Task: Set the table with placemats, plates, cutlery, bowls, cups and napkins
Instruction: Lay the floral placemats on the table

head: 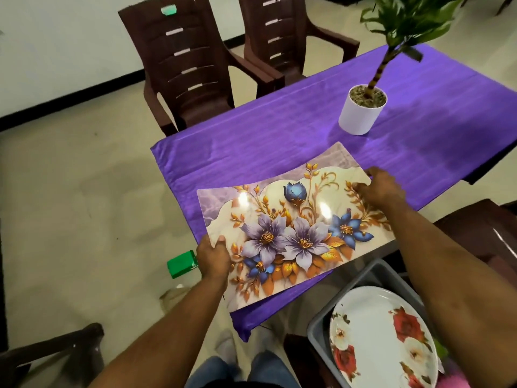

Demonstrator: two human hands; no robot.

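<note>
A glossy floral placemat with purple and blue flowers lies over the near corner of the table with the purple cloth. Its near edge overhangs the table. My left hand grips the placemat's left edge, thumb on top. My right hand holds its far right edge, fingers curled over the top surface. A white plate with red and white roses sits in a grey tub at the lower right.
A white pot with a green plant stands on the table behind the placemat. Two brown plastic chairs stand at the far side. A green box lies on the floor at the left. A dark chair is at the right.
</note>
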